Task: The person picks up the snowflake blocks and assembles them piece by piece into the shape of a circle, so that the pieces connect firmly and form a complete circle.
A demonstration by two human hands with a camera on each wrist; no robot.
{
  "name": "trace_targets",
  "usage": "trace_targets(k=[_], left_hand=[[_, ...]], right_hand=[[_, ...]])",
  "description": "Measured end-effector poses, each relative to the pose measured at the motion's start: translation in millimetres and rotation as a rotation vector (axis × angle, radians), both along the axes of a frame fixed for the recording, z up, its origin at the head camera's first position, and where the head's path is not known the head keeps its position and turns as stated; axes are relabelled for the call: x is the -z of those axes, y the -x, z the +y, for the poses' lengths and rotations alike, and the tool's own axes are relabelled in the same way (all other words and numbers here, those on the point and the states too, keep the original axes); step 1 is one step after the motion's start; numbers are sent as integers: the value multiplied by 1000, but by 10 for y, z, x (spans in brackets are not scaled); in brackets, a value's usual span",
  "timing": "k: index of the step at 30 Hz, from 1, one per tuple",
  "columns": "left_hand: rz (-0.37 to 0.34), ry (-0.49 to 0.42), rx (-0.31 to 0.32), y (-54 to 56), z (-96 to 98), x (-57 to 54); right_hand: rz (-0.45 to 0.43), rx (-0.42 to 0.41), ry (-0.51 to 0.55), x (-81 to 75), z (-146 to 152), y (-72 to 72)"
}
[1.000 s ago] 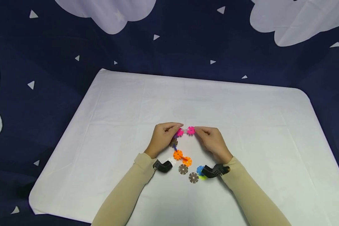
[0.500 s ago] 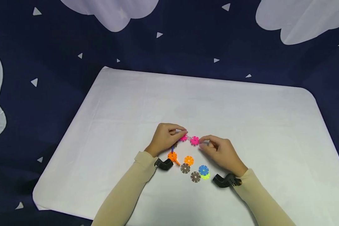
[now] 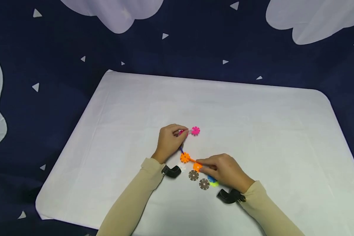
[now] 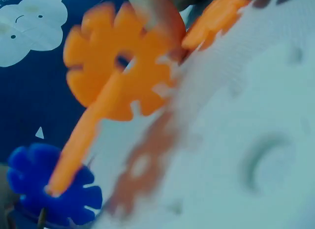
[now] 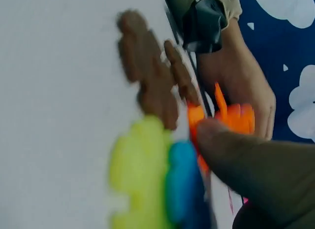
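My left hand (image 3: 171,141) pinches a pink notched plastic disc in a linked chain of such discs. Another pink disc (image 3: 195,130) sticks out past its fingertips. Below the hand the chain runs down through a blue disc (image 4: 29,179), an orange disc seen edge-on (image 4: 81,140) and a face-on orange disc (image 4: 147,83); part of the chain is hidden by the hand. My right hand (image 3: 228,170) has thumb and index finger about a loose orange disc (image 3: 197,167), close beside the chain's lower end. In the right wrist view the thumb (image 5: 216,135) presses against that disc.
Two brown discs (image 3: 193,175) lie just in front on the white tabletop (image 3: 253,131). A yellow disc (image 3: 214,184) overlaps a blue disc (image 3: 211,179) partly under the right hand. A pale white disc (image 3: 182,167) lies near the left wrist. A dark printed cloth hangs behind.
My right hand has left the pink disc and come down toward me to the loose orange disc. My left hand has shifted slightly away and left with the chain.
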State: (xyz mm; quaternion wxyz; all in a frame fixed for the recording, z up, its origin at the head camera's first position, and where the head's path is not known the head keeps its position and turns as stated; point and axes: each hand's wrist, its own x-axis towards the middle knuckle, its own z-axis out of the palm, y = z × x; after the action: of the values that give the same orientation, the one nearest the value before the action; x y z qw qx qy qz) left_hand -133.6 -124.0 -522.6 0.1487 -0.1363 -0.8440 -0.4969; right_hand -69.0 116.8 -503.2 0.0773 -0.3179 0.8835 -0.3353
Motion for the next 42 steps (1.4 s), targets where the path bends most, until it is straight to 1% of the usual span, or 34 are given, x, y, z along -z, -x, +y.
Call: trace_targets(k=[2, 3, 5, 8, 9, 11, 14, 15, 17, 19, 21, 24, 26, 31, 37, 39, 42], left_hand=[[7, -2, -75, 10, 3, 25], [10, 0, -98, 15, 9, 37], [13, 12, -111, 25, 17, 62], [0, 64, -92, 39, 27, 78], [-11, 85, -80, 43, 28, 77], [-46, 133, -59, 44, 16, 80], [-123, 201, -38, 26, -13, 95], [-149, 210, -38, 16, -20, 109], [-191, 220, -50, -2, -34, 134], [-204, 212, -59, -11, -46, 150], [-197, 194, -56, -6, -49, 154], [-164, 162, -47, 23, -46, 141], [-150, 143, -52, 34, -47, 130], [-146, 126, -76, 39, -68, 117], [-104, 127, -88, 126, -41, 100], [-102, 124, -91, 149, -29, 100], [-115, 120, -94, 162, -17, 106]], right_hand=[[-58, 8, 43, 14, 3, 7], [-95, 23, 66, 21, 10, 14], [-164, 63, 121, 40, 39, 41], [-223, 168, 219, 98, 102, 131], [-220, 205, 257, 129, 118, 178], [-178, 271, 326, 208, 108, 304], [-73, 346, 401, 340, -2, 526], [-47, 357, 421, 377, -50, 592], [-26, 369, 457, 431, -148, 694], [-22, 375, 491, 454, -225, 755], [-18, 391, 511, 449, -269, 781], [12, 403, 511, 416, -284, 790], [27, 399, 503, 402, -282, 798], [54, 367, 459, 383, -299, 819], [181, 352, 347, 337, -312, 861], [216, 349, 322, 334, -317, 869], [245, 354, 316, 348, -325, 871]])
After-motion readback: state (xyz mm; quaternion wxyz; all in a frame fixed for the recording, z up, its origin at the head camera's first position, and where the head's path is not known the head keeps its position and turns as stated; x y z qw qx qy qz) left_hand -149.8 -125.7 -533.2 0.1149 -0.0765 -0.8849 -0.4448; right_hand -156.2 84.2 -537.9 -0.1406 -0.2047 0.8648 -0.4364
